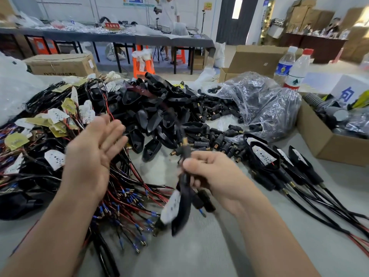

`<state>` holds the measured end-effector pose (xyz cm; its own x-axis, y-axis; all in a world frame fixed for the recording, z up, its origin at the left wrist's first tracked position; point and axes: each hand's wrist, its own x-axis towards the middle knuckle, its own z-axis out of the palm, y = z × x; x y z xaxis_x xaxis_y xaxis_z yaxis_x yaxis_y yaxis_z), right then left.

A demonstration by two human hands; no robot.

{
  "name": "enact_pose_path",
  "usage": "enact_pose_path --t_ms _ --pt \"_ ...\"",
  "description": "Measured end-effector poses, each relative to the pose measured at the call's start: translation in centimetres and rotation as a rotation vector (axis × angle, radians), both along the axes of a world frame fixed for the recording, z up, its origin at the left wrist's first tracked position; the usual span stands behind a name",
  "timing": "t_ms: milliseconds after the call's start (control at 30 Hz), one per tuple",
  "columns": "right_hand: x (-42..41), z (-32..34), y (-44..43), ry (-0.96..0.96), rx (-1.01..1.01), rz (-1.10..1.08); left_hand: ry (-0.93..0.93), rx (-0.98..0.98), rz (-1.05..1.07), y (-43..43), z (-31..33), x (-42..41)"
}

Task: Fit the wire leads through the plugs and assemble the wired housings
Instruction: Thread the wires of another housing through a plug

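I see glossy black housings heaped on a pale grey tabletop, red and black wire leads tipped with blue sleeves, white boards speckled with small dots, dull yellow boards, a plain brown cardboard box and a clear bottle capped in red.

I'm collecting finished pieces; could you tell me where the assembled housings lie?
Head view, right side: the assembled housings lie on the table between the loose plugs and the cardboard box.
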<state>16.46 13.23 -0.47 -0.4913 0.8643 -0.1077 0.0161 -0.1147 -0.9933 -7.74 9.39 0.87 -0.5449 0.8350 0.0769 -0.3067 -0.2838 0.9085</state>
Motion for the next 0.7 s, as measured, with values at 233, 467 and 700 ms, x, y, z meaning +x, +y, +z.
enact_pose_path --t_ms 233,467,700 --pt "-0.8 0.1 0.5 0.466 -0.270 -0.458 0.488 -0.250 -0.477 -0.2 -2.5 6.0" --pt "-1.0 0.1 0.3 0.527 -0.244 -0.383 0.362 -0.282 -0.455 -0.1 -3.0 7.1" --pt "-0.2 0.1 0.5 0.395 -0.240 -0.313 0.596 -0.231 -0.224 0.2 -3.3 6.2"
